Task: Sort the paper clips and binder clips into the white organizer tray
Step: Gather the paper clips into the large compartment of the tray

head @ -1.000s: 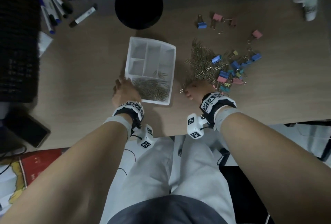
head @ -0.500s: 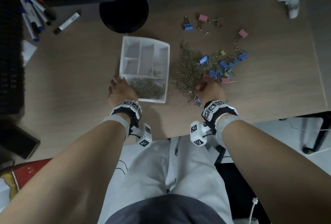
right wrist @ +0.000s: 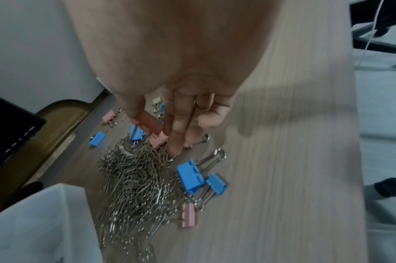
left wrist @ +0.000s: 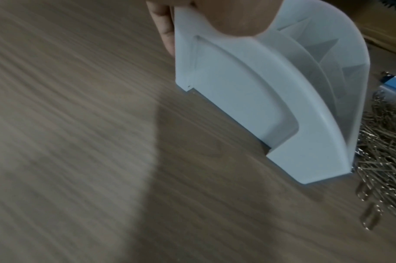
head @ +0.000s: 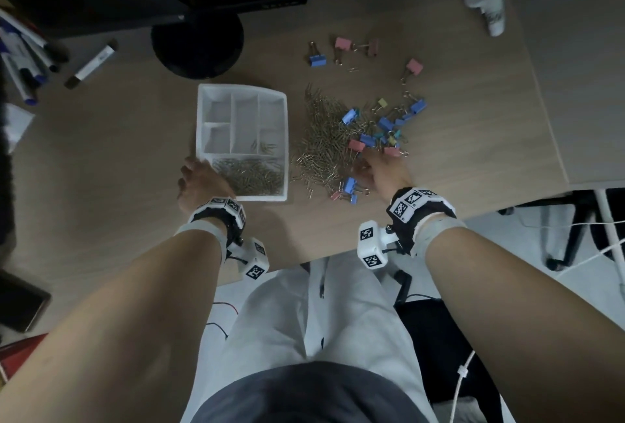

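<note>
Overhead, the head view shows the white organizer tray (head: 242, 141) near the middle of the table (head: 101, 152), its long compartment toward the near edge heaped with paper clips, and the left hand (head: 199, 179) at its near-left corner. Only the left wrist view shows the grip: the thumb lies over the tray's (left wrist: 255, 99) front wall and a finger presses its left side, so the hand clasps that corner. Just to the tray's right lies the loose pile of paper clips (head: 321, 142), with the binder clips (head: 382, 125) (blue, pink, a few yellow) mixed into its right side and strewn toward the far edge. The right hand (head: 382, 169) rests on the pile's near-right part; the head camera hides its fingers. The right wrist view shows them: thumb and fingers (right wrist: 178, 128) pinch a pink binder clip (right wrist: 157, 137) just above the pile (right wrist: 133, 181), beside two blue binder clips (right wrist: 199, 178).
</note>
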A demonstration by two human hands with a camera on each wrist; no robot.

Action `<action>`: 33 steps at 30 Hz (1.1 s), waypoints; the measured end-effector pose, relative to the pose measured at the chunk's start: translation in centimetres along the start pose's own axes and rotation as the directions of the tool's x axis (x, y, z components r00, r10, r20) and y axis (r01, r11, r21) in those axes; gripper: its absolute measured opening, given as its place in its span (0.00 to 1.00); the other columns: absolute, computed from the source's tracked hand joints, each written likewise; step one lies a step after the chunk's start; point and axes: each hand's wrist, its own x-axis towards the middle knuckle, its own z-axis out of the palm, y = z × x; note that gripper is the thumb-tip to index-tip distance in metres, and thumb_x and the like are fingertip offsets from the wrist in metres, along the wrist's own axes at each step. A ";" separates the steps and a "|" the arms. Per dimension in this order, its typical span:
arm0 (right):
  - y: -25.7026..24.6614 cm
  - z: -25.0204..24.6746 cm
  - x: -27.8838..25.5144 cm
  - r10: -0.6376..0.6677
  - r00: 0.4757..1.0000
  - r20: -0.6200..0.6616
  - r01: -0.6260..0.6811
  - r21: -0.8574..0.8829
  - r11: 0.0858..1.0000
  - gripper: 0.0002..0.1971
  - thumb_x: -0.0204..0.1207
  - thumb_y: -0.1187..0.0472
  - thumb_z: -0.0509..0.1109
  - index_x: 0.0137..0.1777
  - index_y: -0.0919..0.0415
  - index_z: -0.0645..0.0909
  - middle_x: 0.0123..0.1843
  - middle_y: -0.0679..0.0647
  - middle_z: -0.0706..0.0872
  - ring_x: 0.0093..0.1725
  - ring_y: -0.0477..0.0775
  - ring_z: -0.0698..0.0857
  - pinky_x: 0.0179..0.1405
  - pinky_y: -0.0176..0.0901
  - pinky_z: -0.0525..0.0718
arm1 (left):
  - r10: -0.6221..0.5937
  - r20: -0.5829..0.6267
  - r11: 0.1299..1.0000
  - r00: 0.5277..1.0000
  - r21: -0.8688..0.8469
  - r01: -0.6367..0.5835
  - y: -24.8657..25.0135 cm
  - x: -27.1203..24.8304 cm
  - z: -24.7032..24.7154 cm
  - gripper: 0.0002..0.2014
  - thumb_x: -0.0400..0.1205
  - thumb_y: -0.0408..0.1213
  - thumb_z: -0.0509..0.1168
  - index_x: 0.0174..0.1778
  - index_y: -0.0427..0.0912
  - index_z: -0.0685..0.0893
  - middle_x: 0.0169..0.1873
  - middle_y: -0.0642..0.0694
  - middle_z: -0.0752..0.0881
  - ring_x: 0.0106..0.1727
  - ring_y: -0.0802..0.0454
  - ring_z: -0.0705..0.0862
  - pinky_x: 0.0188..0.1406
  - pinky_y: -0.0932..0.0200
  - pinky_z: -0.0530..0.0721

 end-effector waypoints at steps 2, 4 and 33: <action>0.4 -0.9 -0.4 0.001 1.000 -0.001 -0.001 -0.049 0.999 0.31 0.74 0.28 0.54 0.48 0.54 0.86 0.50 0.58 0.89 0.49 0.64 0.86 0.56 0.58 0.84 | -0.005 -0.020 1.000 1.000 0.011 0.005 0.2 0.0 0.1 0.23 0.90 0.44 0.46 0.77 0.35 0.63 0.71 0.37 0.75 0.69 0.36 0.77 0.62 0.39 0.78; 1.3 -1.7 -0.4 0.012 0.999 -0.045 -0.017 -0.114 0.993 0.27 0.77 0.34 0.57 0.43 0.57 0.85 0.44 0.60 0.88 0.43 0.63 0.86 0.49 0.55 0.85 | -0.015 -0.039 1.000 0.999 0.011 0.015 0.3 -0.1 0.3 0.21 0.90 0.43 0.47 0.75 0.35 0.65 0.69 0.37 0.77 0.67 0.36 0.78 0.59 0.40 0.79; 2.2 0.7 -2.7 -0.291 0.954 -0.071 0.229 -0.454 0.861 0.23 0.67 0.64 0.75 0.62 0.51 0.78 0.62 0.58 0.81 0.54 0.69 0.84 0.50 0.58 0.87 | 0.008 -0.031 0.999 0.999 -0.038 -0.009 -0.1 0.2 0.2 0.21 0.89 0.44 0.47 0.75 0.36 0.66 0.71 0.38 0.76 0.69 0.37 0.77 0.63 0.41 0.76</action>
